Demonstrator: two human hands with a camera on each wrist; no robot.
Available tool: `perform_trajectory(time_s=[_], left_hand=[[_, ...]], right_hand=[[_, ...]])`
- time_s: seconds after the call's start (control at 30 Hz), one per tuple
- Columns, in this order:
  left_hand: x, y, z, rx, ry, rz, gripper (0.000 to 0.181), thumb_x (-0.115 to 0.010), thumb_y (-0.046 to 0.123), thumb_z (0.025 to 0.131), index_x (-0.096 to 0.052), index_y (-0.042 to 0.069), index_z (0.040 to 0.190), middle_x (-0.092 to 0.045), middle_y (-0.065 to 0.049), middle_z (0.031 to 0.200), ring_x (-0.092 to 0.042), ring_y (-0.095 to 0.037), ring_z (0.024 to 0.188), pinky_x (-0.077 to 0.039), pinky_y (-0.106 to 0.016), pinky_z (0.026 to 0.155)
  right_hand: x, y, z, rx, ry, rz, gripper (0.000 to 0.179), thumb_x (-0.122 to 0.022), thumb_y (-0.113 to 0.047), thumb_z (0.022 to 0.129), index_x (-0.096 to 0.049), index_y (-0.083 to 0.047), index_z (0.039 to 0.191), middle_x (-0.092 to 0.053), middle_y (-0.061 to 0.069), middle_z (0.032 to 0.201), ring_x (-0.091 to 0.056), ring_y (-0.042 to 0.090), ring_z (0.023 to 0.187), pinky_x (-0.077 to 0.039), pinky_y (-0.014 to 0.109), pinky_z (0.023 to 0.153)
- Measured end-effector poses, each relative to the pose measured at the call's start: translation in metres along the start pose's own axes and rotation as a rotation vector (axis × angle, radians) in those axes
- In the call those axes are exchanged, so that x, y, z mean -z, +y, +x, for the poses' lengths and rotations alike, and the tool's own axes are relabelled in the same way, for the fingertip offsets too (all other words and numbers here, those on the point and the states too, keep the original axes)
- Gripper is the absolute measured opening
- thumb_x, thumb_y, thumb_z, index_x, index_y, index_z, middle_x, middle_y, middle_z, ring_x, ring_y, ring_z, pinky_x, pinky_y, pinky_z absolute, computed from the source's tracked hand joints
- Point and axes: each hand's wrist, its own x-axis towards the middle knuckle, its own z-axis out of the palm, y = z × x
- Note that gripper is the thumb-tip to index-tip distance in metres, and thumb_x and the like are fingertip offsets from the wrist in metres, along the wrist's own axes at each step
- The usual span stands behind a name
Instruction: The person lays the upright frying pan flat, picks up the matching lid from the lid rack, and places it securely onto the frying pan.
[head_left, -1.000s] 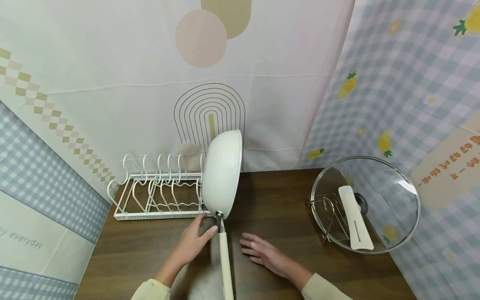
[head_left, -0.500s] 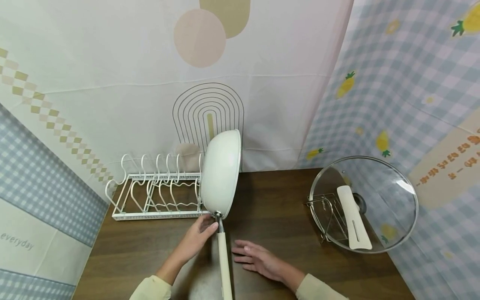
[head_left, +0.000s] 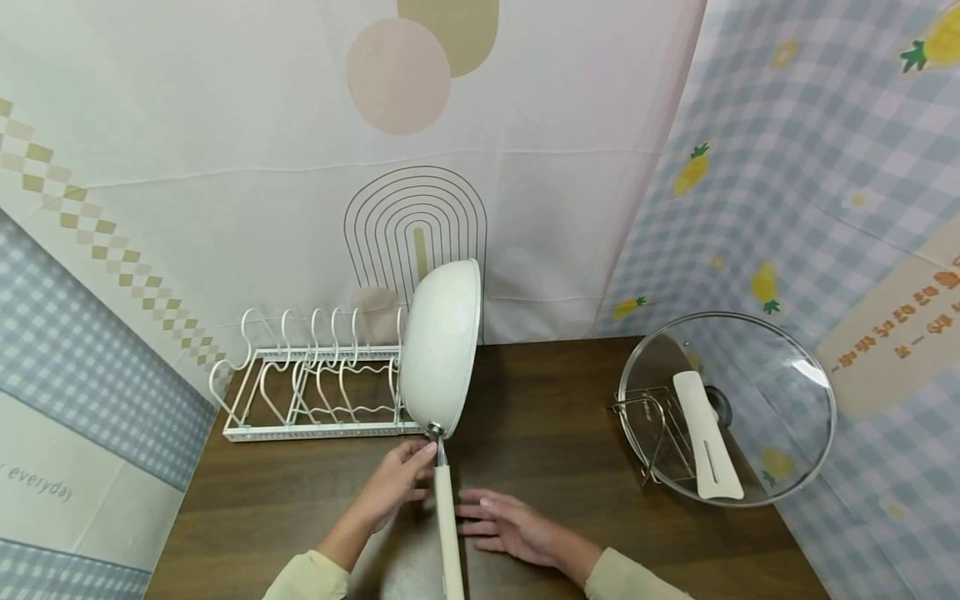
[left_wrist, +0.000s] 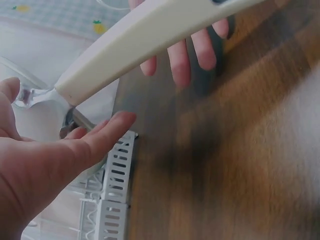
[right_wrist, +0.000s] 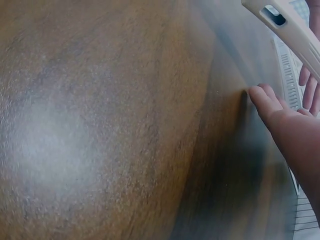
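A white pan (head_left: 442, 342) stands on its side at the right end of a white wire rack (head_left: 322, 431), its cream handle (head_left: 447, 533) pointing toward me. My left hand (head_left: 390, 483) is at the left of the handle's metal neck, thumb and fingers extended. In the left wrist view, those fingers lie loose beside the neck and do not close round it. To the right of the handle is my right hand (head_left: 517, 527), fingers spread, palm turned toward the handle. The left wrist view shows right fingers (left_wrist: 180, 62) behind the handle (left_wrist: 135, 45).
On the right, a glass lid (head_left: 720, 315) with a white handle (head_left: 708, 433) leans in a small metal wire stand (head_left: 660, 425). Patterned cloth walls border the brown wooden table (head_left: 555, 433) at the back and sides. Several white hoops (head_left: 317, 333) rise from the rack left of the pan.
My right hand has moved left, closer to the handle. My left hand has shifted slightly down and toward the handle. The pan, rack and lid have stayed put.
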Motion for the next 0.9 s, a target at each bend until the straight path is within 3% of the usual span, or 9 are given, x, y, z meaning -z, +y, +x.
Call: perform_trajectory(time_s=[0.17,0.3,0.4,0.5,0.77,0.9], left_hand=[[0.000,-0.005,0.002,0.023,-0.107,-0.112,0.071,-0.050,0.038,0.108,-0.030,-0.019,0.145,-0.039,-0.042,0.147,-0.061,-0.047,0.123,-0.057,-0.058,0.096],[0.000,-0.003,0.003,0.045,-0.143,-0.187,0.064,-0.049,0.042,0.108,-0.039,-0.014,0.138,-0.060,-0.029,0.129,-0.070,-0.031,0.110,-0.059,-0.054,0.095],[-0.001,-0.001,0.003,0.057,-0.141,-0.207,0.056,-0.052,0.044,0.107,-0.045,-0.007,0.131,-0.068,-0.015,0.118,-0.072,-0.026,0.103,-0.060,-0.049,0.092],[-0.003,0.000,0.003,0.071,-0.126,-0.204,0.052,-0.054,0.042,0.106,-0.047,-0.005,0.129,-0.070,-0.014,0.114,-0.072,-0.026,0.100,-0.061,-0.045,0.088],[-0.015,-0.001,0.006,0.067,-0.070,-0.128,0.055,-0.060,0.034,0.105,-0.046,-0.012,0.131,-0.072,-0.013,0.103,-0.074,-0.020,0.089,-0.062,-0.038,0.078],[-0.019,-0.002,0.006,0.056,-0.064,-0.116,0.047,-0.060,0.031,0.104,-0.049,-0.009,0.127,-0.073,-0.013,0.100,-0.075,-0.021,0.087,-0.063,-0.042,0.079]], right_hand=[[-0.001,0.002,-0.001,-0.015,-0.016,-0.006,0.068,-0.037,-0.037,0.111,-0.017,0.004,0.161,-0.029,0.029,0.164,-0.045,0.038,0.144,-0.031,0.061,0.122],[0.000,0.004,0.000,-0.023,-0.036,0.007,0.068,-0.038,-0.037,0.111,-0.019,0.005,0.161,-0.031,0.029,0.163,-0.050,0.032,0.139,-0.034,0.058,0.121],[0.001,0.005,0.001,-0.040,-0.044,0.017,0.068,-0.040,-0.036,0.110,-0.020,0.006,0.160,-0.034,0.030,0.162,-0.053,0.029,0.135,-0.038,0.055,0.119],[0.000,0.008,0.001,-0.058,-0.047,0.013,0.067,-0.041,-0.034,0.109,-0.022,0.007,0.159,-0.039,0.028,0.159,-0.056,0.026,0.131,-0.042,0.051,0.117],[-0.001,0.014,0.007,-0.083,-0.095,0.065,0.057,-0.046,-0.027,0.108,-0.032,0.005,0.154,-0.058,0.013,0.143,-0.062,0.021,0.122,-0.048,0.045,0.112],[-0.003,0.019,0.013,-0.070,-0.171,0.093,0.053,-0.044,-0.023,0.110,-0.031,0.003,0.155,-0.051,0.028,0.150,-0.063,0.021,0.125,-0.049,0.043,0.110]])
